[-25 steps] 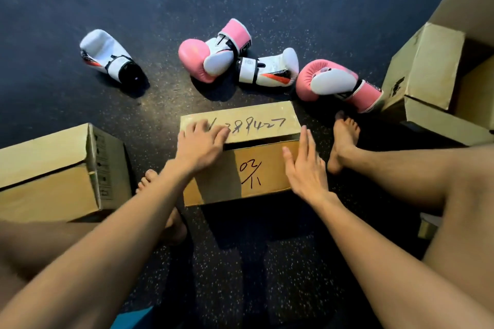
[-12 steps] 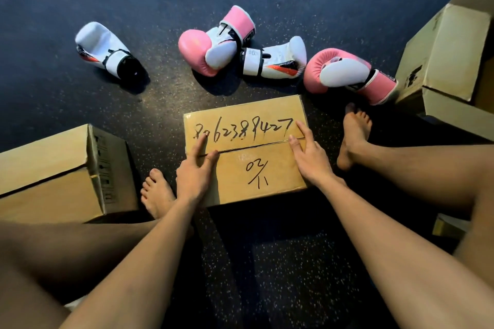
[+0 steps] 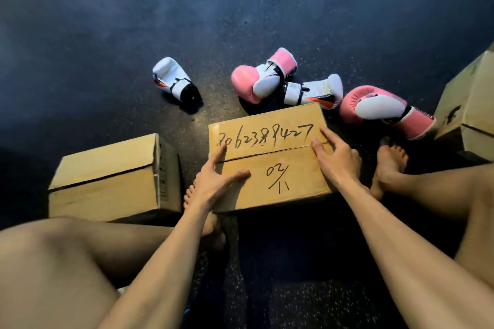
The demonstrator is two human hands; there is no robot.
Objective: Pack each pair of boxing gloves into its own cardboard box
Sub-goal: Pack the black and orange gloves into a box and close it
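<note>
Your left hand (image 3: pixel 213 181) and right hand (image 3: pixel 337 159), fingers spread apart, press on the closed flaps of the brown rectangular cardboard box (image 3: pixel 299 168) bearing handwritten numbers.

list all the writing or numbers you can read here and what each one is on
"2062388427": handwritten on the far flap of the middle box; some digits are unsure.
"02/11": handwritten on its near flap.
Printed label on the end of the left box: too small to read.
Black mark on the right box: too blurred to read.
Dark lettering on the cuff of the right pink glove: too blurred to read.
</note>
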